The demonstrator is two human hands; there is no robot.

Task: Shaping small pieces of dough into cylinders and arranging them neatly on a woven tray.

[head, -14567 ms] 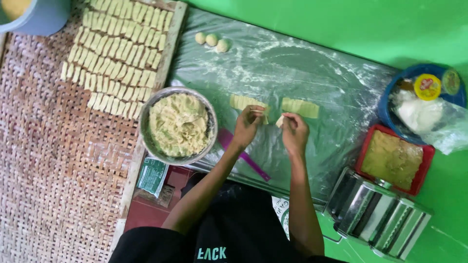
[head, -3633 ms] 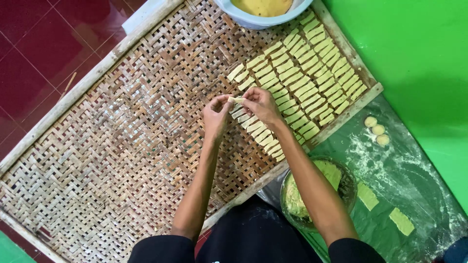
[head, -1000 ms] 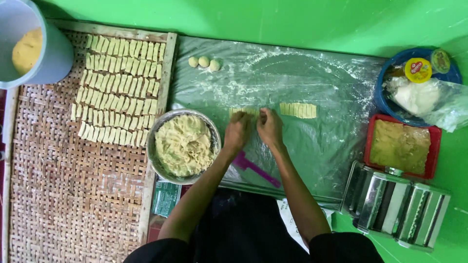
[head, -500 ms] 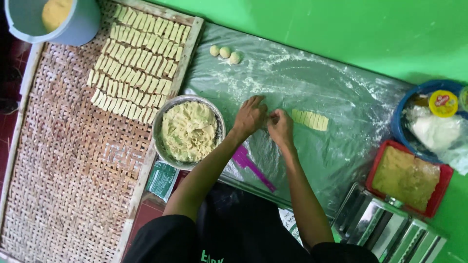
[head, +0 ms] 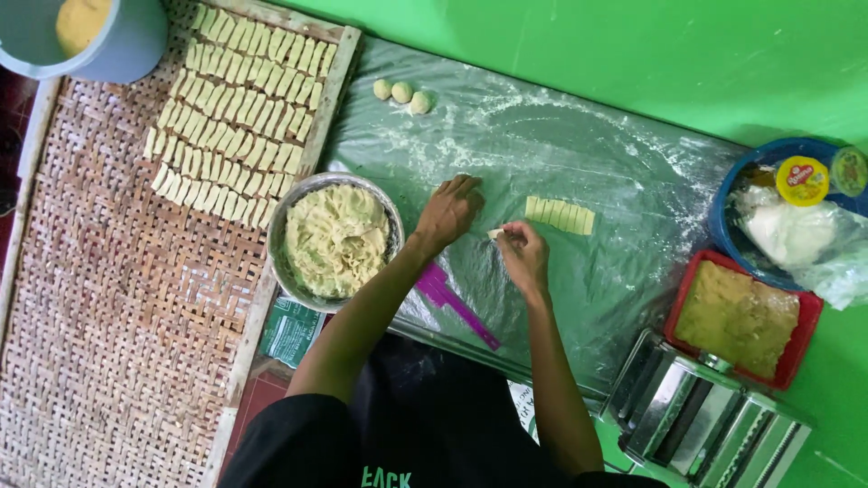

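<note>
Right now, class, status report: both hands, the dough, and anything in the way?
Right hand pinching small dough piece. Left hand flat on plastic sheet. Cut dough strip lies beside. Purple scraper near wrists, not blocking.

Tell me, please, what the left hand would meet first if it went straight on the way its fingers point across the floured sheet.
Probably the three small dough balls: the left hand points up the plastic sheet, with only bare floured plastic between. The line is approximate.

blue bucket [head: 99, 41], pasta machine [head: 705, 416], red tray [head: 741, 318]
</note>
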